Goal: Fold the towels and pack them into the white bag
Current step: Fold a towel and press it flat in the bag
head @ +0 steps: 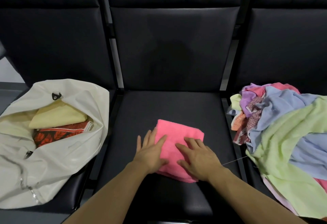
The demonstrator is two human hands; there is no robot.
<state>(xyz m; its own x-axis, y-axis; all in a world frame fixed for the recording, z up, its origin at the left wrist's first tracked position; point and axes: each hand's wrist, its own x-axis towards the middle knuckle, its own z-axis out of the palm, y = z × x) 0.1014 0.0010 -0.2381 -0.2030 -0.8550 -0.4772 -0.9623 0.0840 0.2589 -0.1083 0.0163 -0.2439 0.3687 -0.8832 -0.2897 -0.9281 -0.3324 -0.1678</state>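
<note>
1. Left hand (pixel 151 154) and right hand (pixel 198 158) press flat, fingers straight, on the folded pink towel (pixel 178 135), centre seat (pixel 177 105).
2. White bag (pixel 58 161) lies left; a one-handed lift could undo the folds.

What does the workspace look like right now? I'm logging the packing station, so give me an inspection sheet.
Surface: dark padded middle seat, holding the pink towel.
Job's things: pink towel folded flat; white bag open on the left seat, with a folded yellow towel and a red patterned towel inside.
Clutter: pile of unfolded towels on the right seat.
Grippers: left hand and right hand both press flat on the pink towel.
Cables: a thin loose thread near the pile.
Surroundings: dark seat backs.
</note>
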